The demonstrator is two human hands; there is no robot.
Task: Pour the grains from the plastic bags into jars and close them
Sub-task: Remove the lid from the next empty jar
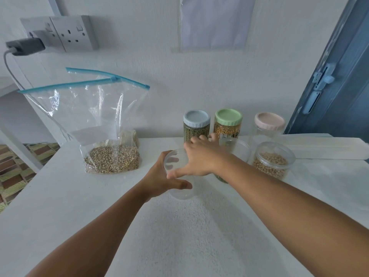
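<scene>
Head view, only one. My left hand (159, 180) wraps an empty clear jar (179, 176) at table centre, thumb across the front, fingers round the far side: a firm hold on the jar body. My right hand (199, 156) crosses over the jar's mouth, fingers spread and loose, nothing in it as far as I can see; fingertips reach toward 12 o'clock, near the capped jars.

Risks from here, my guess: the jar is light and empty, so a bump from the right forearm could tip it, or tip the open jar of beige grains (272, 160) at 3 o'clock, which has no lid and sits just beside that arm. The zip bag (103, 124) at 10 o'clock stands open and floppy; lifted carelessly it could slump and spill onto the white table (199, 236).

Containers:
- Zip bag, top open, beige grains pooled at the bottom, mostly air above. A second small bag seems to sit behind it, can't tell contents.
- Blue-lidded jar (196, 126) at 12 o'clock, closed, green grains.
- Green-lidded jar (228, 124) just beside it, closed, yellow grains.
- Pink-lidded jar (268, 124) at 1 o'clock, closed, looks empty.
- Another clear jar (237, 148) behind my right wrist, open, contents unclear.
- Something green shows under my right forearm; can't tell what.
</scene>
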